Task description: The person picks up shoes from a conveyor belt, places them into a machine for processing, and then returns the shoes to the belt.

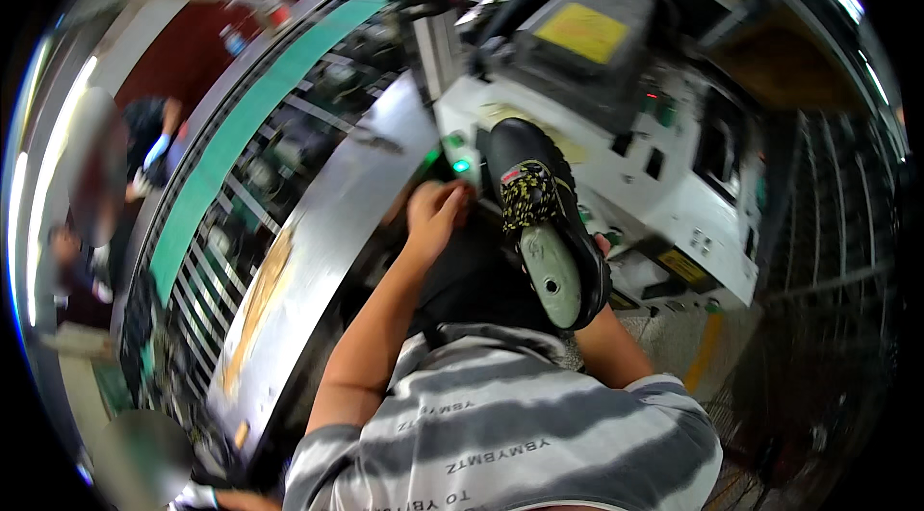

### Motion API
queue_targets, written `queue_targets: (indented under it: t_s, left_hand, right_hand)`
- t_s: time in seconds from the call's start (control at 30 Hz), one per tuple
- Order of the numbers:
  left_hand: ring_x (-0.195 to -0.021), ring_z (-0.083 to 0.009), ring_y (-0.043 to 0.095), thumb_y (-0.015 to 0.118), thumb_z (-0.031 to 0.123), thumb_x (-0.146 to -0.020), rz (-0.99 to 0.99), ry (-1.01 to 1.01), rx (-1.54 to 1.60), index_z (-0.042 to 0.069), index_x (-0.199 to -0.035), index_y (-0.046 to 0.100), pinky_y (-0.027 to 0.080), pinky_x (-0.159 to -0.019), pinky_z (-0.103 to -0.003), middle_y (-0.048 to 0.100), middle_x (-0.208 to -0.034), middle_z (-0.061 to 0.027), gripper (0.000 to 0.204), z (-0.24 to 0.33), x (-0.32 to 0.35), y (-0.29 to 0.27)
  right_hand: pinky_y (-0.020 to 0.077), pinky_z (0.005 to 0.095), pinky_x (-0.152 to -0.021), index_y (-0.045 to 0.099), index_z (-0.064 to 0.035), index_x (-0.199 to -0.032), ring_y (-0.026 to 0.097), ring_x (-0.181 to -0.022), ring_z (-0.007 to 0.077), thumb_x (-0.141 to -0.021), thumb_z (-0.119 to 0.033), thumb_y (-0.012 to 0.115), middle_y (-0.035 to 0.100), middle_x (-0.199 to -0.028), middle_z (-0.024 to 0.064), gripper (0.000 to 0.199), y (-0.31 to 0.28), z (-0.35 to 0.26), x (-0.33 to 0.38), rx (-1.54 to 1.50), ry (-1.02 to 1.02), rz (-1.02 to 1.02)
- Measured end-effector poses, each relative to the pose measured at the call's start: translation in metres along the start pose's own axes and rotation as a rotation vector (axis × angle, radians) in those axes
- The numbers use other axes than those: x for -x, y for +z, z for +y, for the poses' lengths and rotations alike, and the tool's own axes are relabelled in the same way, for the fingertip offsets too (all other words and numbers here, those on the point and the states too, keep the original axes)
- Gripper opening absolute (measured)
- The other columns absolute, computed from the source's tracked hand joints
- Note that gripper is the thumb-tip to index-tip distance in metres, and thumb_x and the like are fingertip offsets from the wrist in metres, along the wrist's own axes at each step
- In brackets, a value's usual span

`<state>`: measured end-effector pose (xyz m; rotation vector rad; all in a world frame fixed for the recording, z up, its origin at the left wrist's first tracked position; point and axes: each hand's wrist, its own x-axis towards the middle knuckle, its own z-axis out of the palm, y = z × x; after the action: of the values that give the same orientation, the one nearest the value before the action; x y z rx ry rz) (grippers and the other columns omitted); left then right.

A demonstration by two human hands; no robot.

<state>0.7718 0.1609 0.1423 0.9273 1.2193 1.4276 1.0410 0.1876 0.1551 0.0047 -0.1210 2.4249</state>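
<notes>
A black shoe [567,222] with yellow-and-black speckled laces [527,195] is held up in front of me, its toe pointing away. A green shoe last [551,278] with a round hole fills its opening. My right hand [603,243] grips the shoe from its far right side; most of the fingers are hidden behind it. To the left of the shoe, my left hand [438,211] is closed with its fingers curled together. What it holds, if anything, is hidden. Just beyond it glows a green button light [460,166] on the machine.
A white machine [664,193] with a dark housing and yellow label stands ahead and right. Along the left runs a metal ledge [332,242] beside a roller conveyor with a green strip [260,116]. Other people work at far left and lower left. Dark racks [828,213] stand right.
</notes>
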Motion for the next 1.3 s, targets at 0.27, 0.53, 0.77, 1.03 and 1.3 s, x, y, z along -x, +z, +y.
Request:
queue_targets:
  t_s: [0.27, 0.53, 0.77, 1.03, 1.3]
  left_hand:
    - [-0.061, -0.0143, 0.063, 0.067, 0.009, -0.081, 0.250, 0.288, -0.754, 0.002, -0.082, 0.068, 0.049, -0.059, -0.028, 0.065, -0.070, -0.0089, 0.007, -0.119, 0.034, 0.011]
    - [-0.060, -0.0140, 0.063, 0.066, 0.009, -0.080, 0.223, 0.204, -0.734, 0.002, -0.083, 0.068, 0.049, -0.059, -0.027, 0.065, -0.068, -0.0080, 0.008, -0.114, 0.020, 0.016]
    - [-0.061, -0.0203, 0.064, 0.067, 0.011, -0.078, 0.263, 0.160, -0.682, 0.002, -0.081, 0.068, 0.050, -0.059, -0.030, 0.065, -0.070, -0.0110, 0.009, -0.118, 0.009, 0.017]
    - [-0.065, -0.0244, 0.066, 0.066, 0.015, -0.078, 0.256, 0.104, -0.789, 0.004, -0.082, 0.070, 0.052, -0.062, -0.033, 0.067, -0.073, -0.0118, 0.012, -0.107, 0.004, 0.028]
    - [-0.084, -0.0336, 0.065, 0.062, 0.031, -0.083, -0.642, 0.065, -0.878, 0.005, -0.096, 0.067, 0.051, -0.075, -0.040, 0.067, -0.088, -0.0164, 0.029, -0.115, -0.029, 0.126]
  right_hand:
    - [0.0412, 0.0401, -0.105, 0.035, -0.0016, -0.143, 0.051, -0.123, 0.0310, -0.076, -0.031, 0.066, 0.047, -0.137, 0.0189, 0.079, 0.041, -0.195, 0.086, 0.857, -0.759, 0.181]
    - [0.0467, 0.0368, -0.093, 0.041, -0.0104, -0.143, 0.058, -0.112, 0.0298, -0.065, -0.042, 0.074, 0.055, -0.129, 0.0183, 0.091, 0.118, -0.412, 0.046, 2.006, -0.805, 1.266]
    - [0.0384, 0.0406, -0.105, 0.040, -0.0078, -0.143, 0.047, -0.128, 0.0353, -0.058, -0.054, 0.070, 0.046, -0.140, 0.0229, 0.101, 0.061, -0.490, -0.010, 2.297, -0.419, 1.576]
    - [0.0370, 0.0434, -0.105, 0.037, -0.0098, -0.145, 0.044, -0.130, 0.0365, -0.075, -0.065, 0.057, 0.043, -0.144, 0.0188, 0.091, 0.076, -0.419, -0.016, 2.325, -0.196, 1.667]
    - [0.0437, 0.0329, -0.070, 0.053, 0.0004, -0.086, 0.052, -0.074, 0.0211, -0.089, -0.009, 0.060, 0.054, -0.082, 0.0093, 0.011, -0.041, -0.257, 0.157, 1.685, -1.570, 1.269]
